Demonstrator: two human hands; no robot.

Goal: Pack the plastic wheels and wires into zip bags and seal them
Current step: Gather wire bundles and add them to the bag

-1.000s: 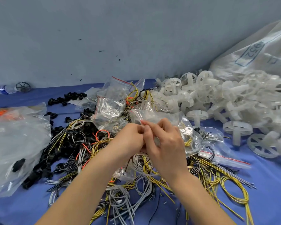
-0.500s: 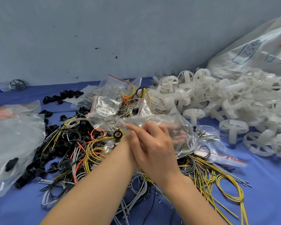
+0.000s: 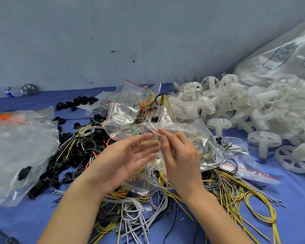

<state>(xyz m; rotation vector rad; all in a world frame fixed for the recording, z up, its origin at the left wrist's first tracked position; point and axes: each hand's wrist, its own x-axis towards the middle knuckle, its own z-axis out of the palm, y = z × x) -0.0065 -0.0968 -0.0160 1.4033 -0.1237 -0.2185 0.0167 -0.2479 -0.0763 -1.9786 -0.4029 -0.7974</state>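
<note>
A clear zip bag (image 3: 197, 136) with a red seal line and coiled wires inside lies at the middle of the blue table. My right hand (image 3: 179, 155) pinches its top edge near the red line. Beside it, my left hand (image 3: 125, 157) hovers with the palm turned up, fingers spread and blurred, holding nothing. Yellow, grey and black wires (image 3: 236, 194) sprawl under and in front of both hands. White plastic wheels (image 3: 253, 110) are heaped at the right. More zip bags (image 3: 123, 113) pile up behind the hands.
A large crumpled clear bag (image 3: 16, 152) lies at the left. Small black parts (image 3: 48, 175) are scattered between it and the wires. A big white sack (image 3: 285, 55) leans on the grey wall at right. A bottle (image 3: 7, 91) and a dark wheel (image 3: 30, 89) sit far left.
Both hands were pressed together on the bag's top edge. Now my left hand has come off it and opened, palm up, while my right hand keeps its pinch.
</note>
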